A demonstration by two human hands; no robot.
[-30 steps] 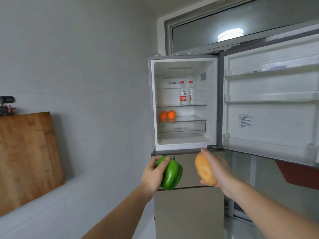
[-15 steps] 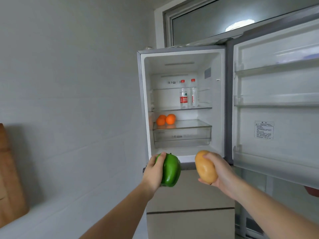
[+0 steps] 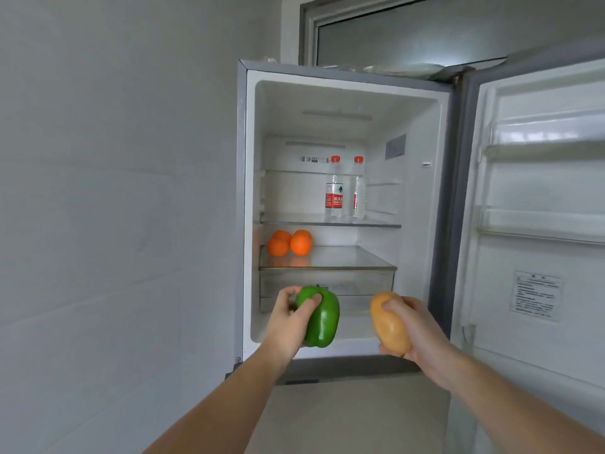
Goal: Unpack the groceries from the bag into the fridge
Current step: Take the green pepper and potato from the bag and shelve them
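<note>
The fridge stands straight ahead with its upper door swung open to the right. My left hand grips a green bell pepper in front of the compartment's lower left. My right hand holds a tan potato at the lower right of the opening. Inside, two water bottles with red caps stand on the upper glass shelf. Oranges lie at the left of the lower glass shelf, above a clear drawer. The grocery bag is out of view.
A grey tiled wall runs along the left, close to the fridge side. The open door's shelves hold nothing visible. A closed lower fridge door sits below my hands. A window is above the fridge.
I have come closer to the fridge, which now fills more of the view. Both hands have risen with the pepper and potato to the compartment's opening. The wooden board has left the view.
</note>
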